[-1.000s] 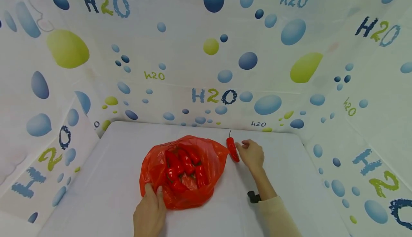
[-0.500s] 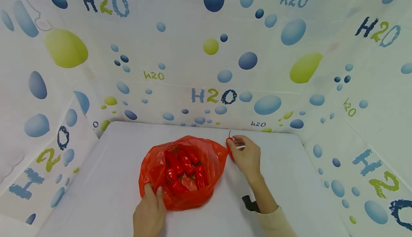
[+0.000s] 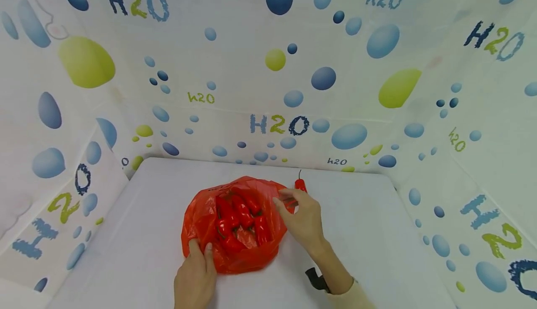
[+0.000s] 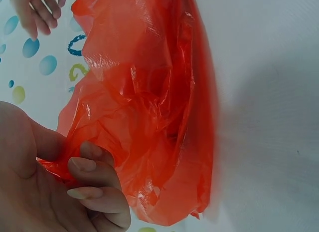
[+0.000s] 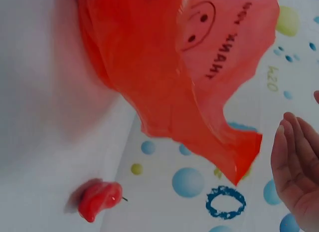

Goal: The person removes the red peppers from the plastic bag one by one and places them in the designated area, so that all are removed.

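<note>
A red plastic bag (image 3: 199, 216) stands with its mouth spread, holding several red chili peppers (image 3: 241, 211). At its near left rim, my left hand (image 3: 196, 278) pinches the plastic; the left wrist view shows that hand (image 4: 45, 187) with its thumb and curled fingers on the bag (image 4: 134, 142). My right hand (image 3: 304, 220) hovers by the bag's right side, holding nothing. In the right wrist view its fingers extend, apart from the bag (image 5: 144, 67). A single chili pepper (image 3: 300, 184) lies on the table behind my right hand, partly hidden in the head view.
The white table (image 3: 377, 225) meets a patterned backdrop (image 3: 235, 66) with blue and green dots and H2O lettering at the back and sides. A black strap piece (image 3: 316, 278) shows at my right wrist, near the sleeve.
My right hand came over the lone chili pepper, then moved left and nearer to the bag without it. The pepper stays on the table. My left hand has kept its hold.
</note>
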### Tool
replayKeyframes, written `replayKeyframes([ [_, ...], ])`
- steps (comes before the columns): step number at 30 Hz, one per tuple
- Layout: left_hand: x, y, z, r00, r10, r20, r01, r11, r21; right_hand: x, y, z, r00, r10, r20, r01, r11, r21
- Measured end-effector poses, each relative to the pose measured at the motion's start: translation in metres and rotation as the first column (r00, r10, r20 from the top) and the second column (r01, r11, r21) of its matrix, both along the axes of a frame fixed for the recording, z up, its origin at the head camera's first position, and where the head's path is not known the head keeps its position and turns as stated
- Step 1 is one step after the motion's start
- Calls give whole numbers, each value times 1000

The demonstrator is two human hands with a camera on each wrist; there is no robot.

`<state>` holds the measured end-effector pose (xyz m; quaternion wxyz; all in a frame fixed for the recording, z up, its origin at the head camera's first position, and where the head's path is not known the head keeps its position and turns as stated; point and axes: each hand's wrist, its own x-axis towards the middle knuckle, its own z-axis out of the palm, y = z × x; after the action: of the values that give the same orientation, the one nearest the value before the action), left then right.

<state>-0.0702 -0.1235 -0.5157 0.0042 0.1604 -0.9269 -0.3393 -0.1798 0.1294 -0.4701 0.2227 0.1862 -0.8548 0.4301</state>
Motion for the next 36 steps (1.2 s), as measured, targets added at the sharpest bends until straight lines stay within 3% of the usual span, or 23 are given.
replayKeyframes([
  [7, 0, 0, 0, 1000, -3, -27, 3, 1000, -9, 15, -25, -15, 992, 103, 70, -111, 987, 119],
  [13, 0, 1, -1, 999, -9, -46, 9, 1000, -4, 23, -43, -30, 966, 157, 207, -198, 961, 194],
  [24, 0, 0, -3, 998, -5, -69, 5, 1000, -6, 31, -59, -45, 914, 138, 381, -255, 927, 276],
  [36, 0, 1, -3, 999, 3, -50, -3, 1000, -4, 33, -63, -60, 890, 125, 438, -314, 865, 392],
])
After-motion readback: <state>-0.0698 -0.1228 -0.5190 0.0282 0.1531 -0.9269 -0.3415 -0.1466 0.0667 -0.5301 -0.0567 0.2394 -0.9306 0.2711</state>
